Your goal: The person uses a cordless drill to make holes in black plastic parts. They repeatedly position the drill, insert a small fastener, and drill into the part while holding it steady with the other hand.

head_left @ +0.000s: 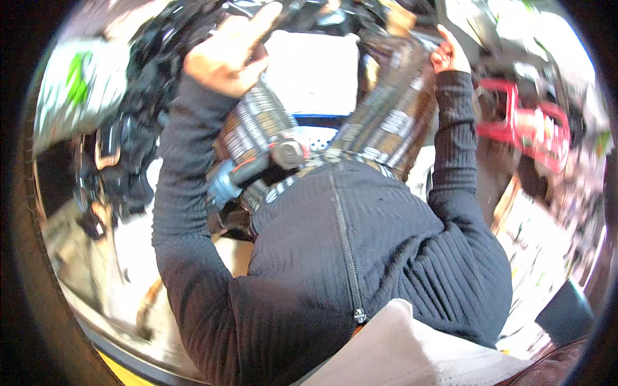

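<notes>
My left hand (225, 56) is raised at the upper left, beyond my left knee, blurred by motion. One finger stretches toward the top edge, apart from the others, and I see nothing in its grasp. At the upper right my right hand (452, 54) is beside my right knee with its fingers curled; whatever they hold is hidden or too small to name. Between my patterned trouser legs lies a white rectangular object (312, 72). Near my lap on the left is a tool-like object (251, 168) with a dark and orange body and a silvery round end.
Glossy black items (145, 71) crowd the far left, by a white bag with a green mark (78, 83). To my right stands a red plastic frame-like object (524, 122). More blurred clutter fills the right side, and a dark flat panel (566, 313) is at the lower right.
</notes>
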Action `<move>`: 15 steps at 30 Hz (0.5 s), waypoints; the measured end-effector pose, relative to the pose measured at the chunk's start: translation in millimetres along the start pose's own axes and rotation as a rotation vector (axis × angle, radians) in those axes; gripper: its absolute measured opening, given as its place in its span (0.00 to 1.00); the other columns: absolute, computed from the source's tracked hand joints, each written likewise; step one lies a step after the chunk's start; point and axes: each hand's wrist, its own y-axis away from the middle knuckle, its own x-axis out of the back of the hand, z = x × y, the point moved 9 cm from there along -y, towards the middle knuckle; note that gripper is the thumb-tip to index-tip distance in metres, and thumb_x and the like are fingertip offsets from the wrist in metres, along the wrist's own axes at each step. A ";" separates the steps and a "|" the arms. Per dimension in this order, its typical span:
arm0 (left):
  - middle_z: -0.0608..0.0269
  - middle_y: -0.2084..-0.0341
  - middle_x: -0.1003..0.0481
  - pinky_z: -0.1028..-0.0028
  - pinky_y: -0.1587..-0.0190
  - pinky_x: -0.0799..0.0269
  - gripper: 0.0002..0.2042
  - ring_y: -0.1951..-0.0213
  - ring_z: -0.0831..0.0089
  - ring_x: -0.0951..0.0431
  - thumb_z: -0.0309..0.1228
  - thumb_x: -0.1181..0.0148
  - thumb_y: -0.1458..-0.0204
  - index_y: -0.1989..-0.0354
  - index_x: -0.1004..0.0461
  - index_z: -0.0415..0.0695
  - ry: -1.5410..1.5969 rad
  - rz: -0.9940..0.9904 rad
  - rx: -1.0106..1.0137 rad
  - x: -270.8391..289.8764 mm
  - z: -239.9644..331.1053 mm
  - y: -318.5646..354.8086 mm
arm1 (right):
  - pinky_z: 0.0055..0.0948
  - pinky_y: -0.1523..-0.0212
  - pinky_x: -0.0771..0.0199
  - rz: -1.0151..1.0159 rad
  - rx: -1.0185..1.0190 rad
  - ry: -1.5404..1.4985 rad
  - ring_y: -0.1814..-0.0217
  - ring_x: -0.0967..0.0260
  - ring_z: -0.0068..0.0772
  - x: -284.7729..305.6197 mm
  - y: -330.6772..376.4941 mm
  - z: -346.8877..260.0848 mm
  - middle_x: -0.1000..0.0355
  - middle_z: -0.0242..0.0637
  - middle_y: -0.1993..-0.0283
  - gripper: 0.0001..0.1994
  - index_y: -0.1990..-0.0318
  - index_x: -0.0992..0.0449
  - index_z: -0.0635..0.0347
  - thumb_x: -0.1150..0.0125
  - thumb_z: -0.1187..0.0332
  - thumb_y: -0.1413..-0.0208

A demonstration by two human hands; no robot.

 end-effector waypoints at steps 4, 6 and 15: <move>0.62 0.73 0.30 0.67 0.74 0.27 0.32 0.76 0.64 0.25 0.32 0.45 0.57 0.39 0.44 0.55 -0.238 -0.525 -0.086 -190.3 12.9 1.8 | 0.18 0.89 0.55 0.472 -0.038 0.145 0.89 0.56 0.16 168.0 25.8 17.7 0.47 0.23 0.84 0.10 0.67 0.23 0.55 0.35 0.62 0.56; 0.61 0.71 0.28 0.65 0.75 0.27 0.32 0.76 0.63 0.25 0.32 0.48 0.55 0.37 0.48 0.59 -0.225 -0.667 -0.140 -251.5 23.9 26.2 | 0.23 0.92 0.49 0.517 -0.111 0.437 0.91 0.45 0.23 228.1 51.0 46.3 0.34 0.33 0.79 0.12 0.64 0.23 0.54 0.34 0.62 0.57; 0.55 0.69 0.26 0.62 0.66 0.28 0.22 0.69 0.57 0.23 0.44 0.48 0.51 0.45 0.36 0.56 0.114 -1.025 0.144 -287.1 31.1 90.2 | 0.32 0.58 0.28 0.486 0.297 1.400 0.62 0.26 0.36 246.9 8.9 78.2 0.25 0.38 0.63 0.13 0.61 0.22 0.46 0.42 0.56 0.53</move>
